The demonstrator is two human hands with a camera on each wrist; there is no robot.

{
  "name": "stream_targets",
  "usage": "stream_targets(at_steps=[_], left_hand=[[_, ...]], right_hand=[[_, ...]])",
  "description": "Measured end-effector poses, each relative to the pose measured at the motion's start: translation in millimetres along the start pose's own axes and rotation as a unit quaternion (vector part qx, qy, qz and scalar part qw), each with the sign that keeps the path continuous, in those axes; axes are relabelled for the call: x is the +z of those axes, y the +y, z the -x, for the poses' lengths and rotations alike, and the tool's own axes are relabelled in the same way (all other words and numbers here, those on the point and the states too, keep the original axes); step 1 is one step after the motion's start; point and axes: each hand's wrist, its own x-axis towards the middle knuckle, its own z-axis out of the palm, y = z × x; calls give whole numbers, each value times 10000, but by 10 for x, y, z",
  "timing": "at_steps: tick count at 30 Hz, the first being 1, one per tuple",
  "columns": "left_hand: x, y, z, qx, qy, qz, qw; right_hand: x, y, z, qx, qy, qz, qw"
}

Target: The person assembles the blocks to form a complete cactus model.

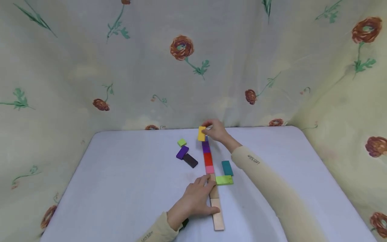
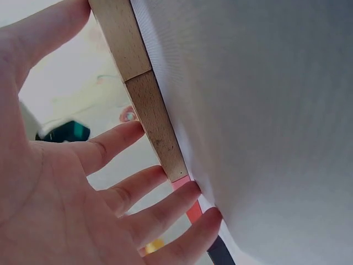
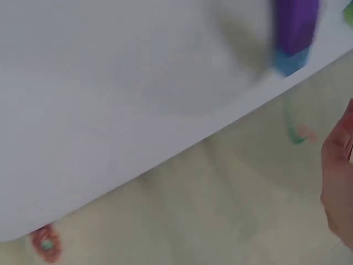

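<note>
A straight row of small wooden blocks runs away from me: plain wood blocks (image 1: 218, 218) nearest, then a pink block (image 1: 210, 169), a red block (image 1: 208, 159), a purple block (image 1: 206, 147) and a blue block (image 3: 291, 62) at the far end. Over that far end, my right hand (image 1: 217, 131) pinches a yellow block (image 1: 201, 135) between thumb and fingers. The right wrist view shows only part of this hand. My left hand (image 1: 195, 199) lies along the left side of the plain wood blocks, fingers extended, with fingertips and thumb touching them.
Left of the row lie a light green block (image 1: 181, 142), a loose purple block (image 1: 182, 152) and a black block (image 1: 190, 160). To its right are a teal block (image 1: 227, 168) and a lime block (image 1: 224, 180). Flowered cloth (image 1: 145, 67) hangs around the white table (image 1: 127, 181).
</note>
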Motion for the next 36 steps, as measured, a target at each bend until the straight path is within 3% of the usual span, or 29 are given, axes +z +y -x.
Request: stream_targets(at_steps=[6, 11, 21, 36], left_hand=[[18, 45, -17, -22, -10, 41, 10000], [27, 29, -16, -79, -57, 85, 9999], [0, 46, -16, -97, -95, 80, 9999], [22, 31, -34, -89, -92, -17, 9999]], right_hand=[[-380, 480, 225, 441, -466, 432, 9970], [-469, 744, 378, 719, -760, 405, 9937], [-432, 866, 464, 975, -1188, 235, 9878], [-351, 893, 545, 962, -1087, 238, 9891]])
